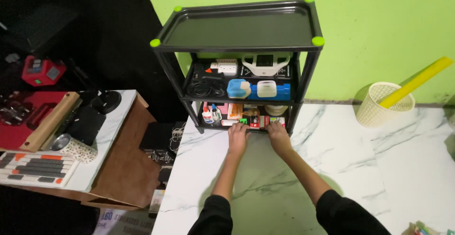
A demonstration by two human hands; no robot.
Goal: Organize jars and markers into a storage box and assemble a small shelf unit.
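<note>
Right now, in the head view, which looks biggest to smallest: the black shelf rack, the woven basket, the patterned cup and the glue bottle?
1. Black shelf rack
2. Woven basket
3. Patterned cup; it lies nearer the camera, so its true size against the basket is unsure
4. Glue bottle

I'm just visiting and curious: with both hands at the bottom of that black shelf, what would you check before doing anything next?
1. Left hand on the front lip of the bottom tray: ok.
2. Right hand on the same lip: ok.
3. Black shelf standing upright on the marble floor: ok.
4. Top tray holds nothing loose: ok.
5. Glue bottle and small boxes in the bottom tray stay put: cannot tell.
6. Coiled cable on the middle tray inside the rim: ok.
</note>
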